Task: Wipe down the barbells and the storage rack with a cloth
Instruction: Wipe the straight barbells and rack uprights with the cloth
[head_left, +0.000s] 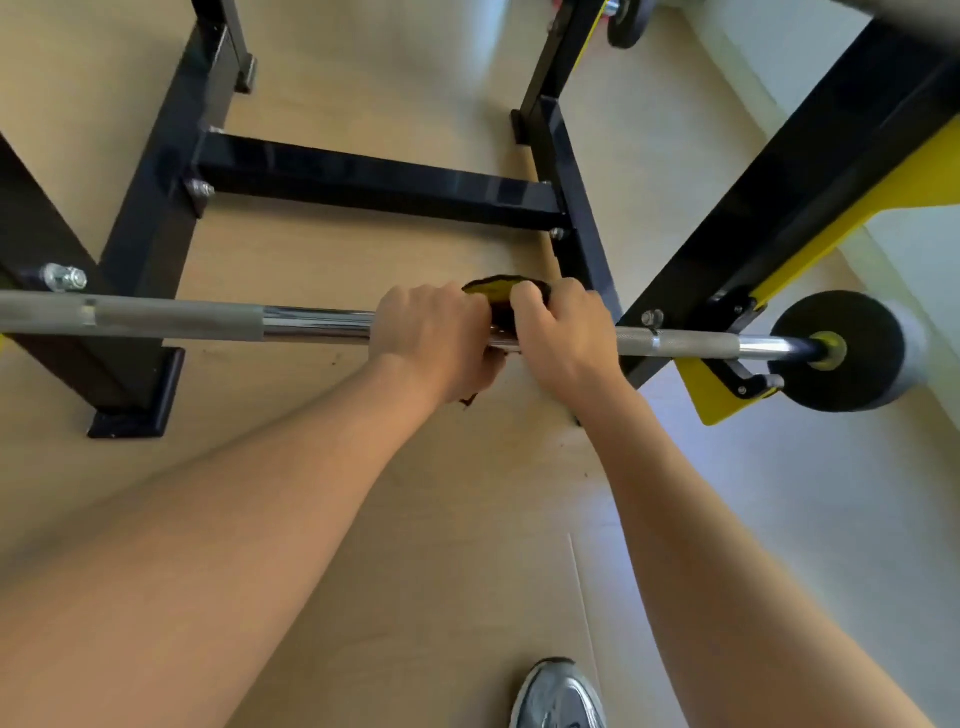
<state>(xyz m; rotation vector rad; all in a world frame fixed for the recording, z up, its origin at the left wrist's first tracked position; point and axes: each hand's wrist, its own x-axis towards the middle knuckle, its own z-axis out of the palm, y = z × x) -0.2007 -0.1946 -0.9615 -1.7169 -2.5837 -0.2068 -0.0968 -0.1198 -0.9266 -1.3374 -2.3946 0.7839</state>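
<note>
Both the left hand (431, 332) and the right hand (563, 332) clench the cloth (501, 296) around the barbell (311, 325); keep it wrapped snugly while sliding toward the weight plate (844, 351).

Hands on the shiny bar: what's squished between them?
A yellow and black cloth, bunched on the barbell between the left hand and right hand; the head view shows it.

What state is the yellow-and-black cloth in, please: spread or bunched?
Bunched: the yellow-and-black cloth is wrapped round the chrome barbell, held by left hand and right hand.
</note>
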